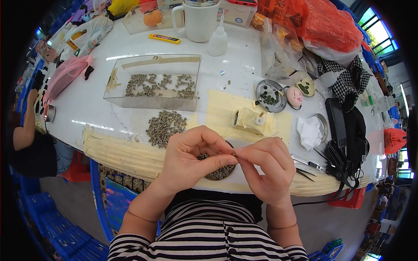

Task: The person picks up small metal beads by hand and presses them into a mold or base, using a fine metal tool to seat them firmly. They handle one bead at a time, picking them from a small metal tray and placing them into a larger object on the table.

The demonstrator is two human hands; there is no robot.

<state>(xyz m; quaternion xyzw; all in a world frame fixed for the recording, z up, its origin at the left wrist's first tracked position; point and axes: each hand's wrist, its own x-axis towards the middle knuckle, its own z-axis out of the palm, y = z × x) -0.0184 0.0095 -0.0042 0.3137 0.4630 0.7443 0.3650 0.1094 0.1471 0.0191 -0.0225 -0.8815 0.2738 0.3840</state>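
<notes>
My left hand [193, 158] and my right hand [269, 168] meet fingertip to fingertip above a round dish of small metallic parts [220, 172]. Both are pinched closed on a tiny piece [234, 154], too small to make out. Just beyond my left hand lies a loose pile of small brownish metallic parts [165, 129] on the white table. Farther back, a clear plastic box [152, 101] holds more of the same parts. A tape-wrapped block with a small peg [250, 122] stands beyond my right hand on yellowish tape.
Right of the block are a round dish with dark green pieces [271, 95], a pink-and-white egg-shaped item [294, 96], white tissue [309, 132], tweezers [305, 174] and a black bag [344, 126]. At the back stand a white mug [201, 19] and a squeeze bottle [218, 41]. Another person's arm [27, 124] is far left.
</notes>
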